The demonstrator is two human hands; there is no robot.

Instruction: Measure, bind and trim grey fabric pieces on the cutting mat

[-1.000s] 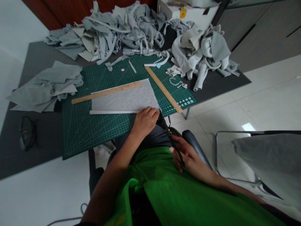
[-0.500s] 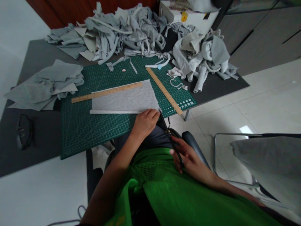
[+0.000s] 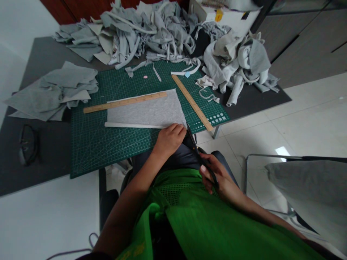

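A light grey piece of fabric (image 3: 146,112) lies on the green cutting mat (image 3: 89,148), its white lower edge rolled or folded. My left hand (image 3: 172,139) pinches the fabric's lower right corner at the mat's front edge. In my right hand (image 3: 215,175) is a pair of black scissors (image 3: 197,153), held over my lap with the tips pointing at that same corner. One wooden ruler (image 3: 124,102) rests across the fabric's upper edge. Another wooden ruler (image 3: 192,103) lies slanted on the mat to the right of the fabric.
Heaps of grey fabric scraps (image 3: 168,32) line the table's back, with more scraps at the right (image 3: 238,65) and a flat pile (image 3: 59,90) at the left. Glasses (image 3: 28,144) lie at the left. A white box (image 3: 233,21) stands behind; a chair (image 3: 306,180) is at the right.
The view has shifted slightly. The scissors' tips have come up close to the fabric's corner, and my right hand has moved slightly to the right. My left hand still pinches the corner.
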